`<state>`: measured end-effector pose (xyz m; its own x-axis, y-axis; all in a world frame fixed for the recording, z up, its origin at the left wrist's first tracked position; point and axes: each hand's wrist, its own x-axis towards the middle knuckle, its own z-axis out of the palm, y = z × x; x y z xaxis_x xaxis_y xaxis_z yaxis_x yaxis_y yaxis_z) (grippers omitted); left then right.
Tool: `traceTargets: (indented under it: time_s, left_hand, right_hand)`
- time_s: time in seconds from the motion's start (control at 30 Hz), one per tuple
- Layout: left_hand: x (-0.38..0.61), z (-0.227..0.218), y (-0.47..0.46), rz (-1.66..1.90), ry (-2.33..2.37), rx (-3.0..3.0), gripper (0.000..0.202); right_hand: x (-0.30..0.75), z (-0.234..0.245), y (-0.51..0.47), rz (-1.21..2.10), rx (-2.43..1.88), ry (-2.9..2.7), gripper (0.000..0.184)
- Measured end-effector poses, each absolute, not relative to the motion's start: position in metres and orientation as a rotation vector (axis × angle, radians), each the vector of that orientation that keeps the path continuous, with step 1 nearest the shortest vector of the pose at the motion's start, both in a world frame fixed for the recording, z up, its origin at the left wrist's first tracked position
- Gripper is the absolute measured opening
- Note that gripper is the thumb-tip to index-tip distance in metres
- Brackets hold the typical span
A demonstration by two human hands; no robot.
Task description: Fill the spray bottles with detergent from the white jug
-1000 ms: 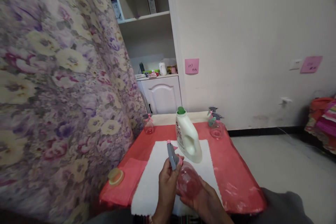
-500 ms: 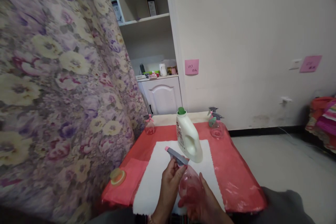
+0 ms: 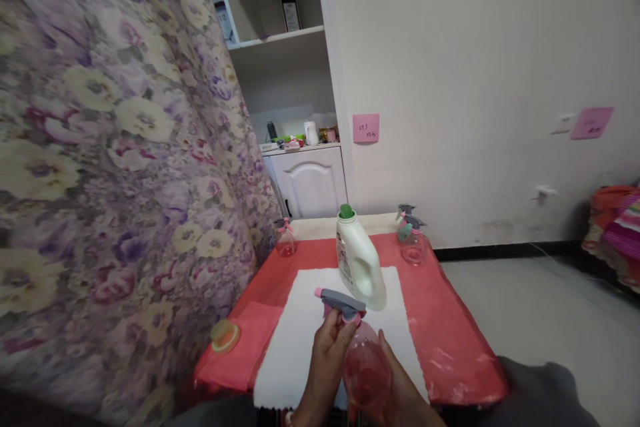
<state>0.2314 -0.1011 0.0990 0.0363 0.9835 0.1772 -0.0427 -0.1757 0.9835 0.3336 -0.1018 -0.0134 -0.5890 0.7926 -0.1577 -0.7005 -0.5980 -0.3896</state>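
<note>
A clear pink spray bottle (image 3: 367, 363) with a grey trigger head is held low over the near end of the white cloth (image 3: 287, 353). My left hand (image 3: 327, 350) is closed around its pink collar, just below the trigger head, whose pink nozzle points left. My right hand (image 3: 400, 373) grips the bottle's body from the right; some of its fingers are hidden behind the bottle. Just beyond, a pale green jug (image 3: 360, 260) with a handle stands on the cloth, something green in its mouth.
A red cover (image 3: 450, 333) lies over the table. One spray bottle (image 3: 285, 240) stands at the far left; a pink one (image 3: 414, 243) and a green one (image 3: 403, 230) stand at the far right. A tape roll (image 3: 225, 337) lies at the left edge, beside the floral curtain (image 3: 150, 180).
The spray bottle has turned more upright in my hands. Its trigger head has swung nearer level and shifted slightly right, showing the collar. The jug and other bottles have stayed put.
</note>
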Motion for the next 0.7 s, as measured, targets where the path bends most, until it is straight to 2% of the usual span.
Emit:
traceTargets:
  time_s: [0.4, 0.57, 0.7]
  left_hand:
    - [0.232, 0.093, -0.101, 1.346, 1.059, 1.291, 0.03]
    - [0.228, 0.087, -0.097, 1.388, 1.104, 1.282, 0.033]
    - [0.224, 0.086, -0.094, 1.429, 1.138, 1.254, 0.036]
  right_hand:
    - [0.333, -0.009, -0.103, 2.158, -0.436, -0.366, 0.07]
    - [0.337, 0.0, -0.104, 2.248, -0.484, -0.391, 0.074]
    - [0.34, -0.001, -0.102, 2.178, -0.474, -0.328, 0.064]
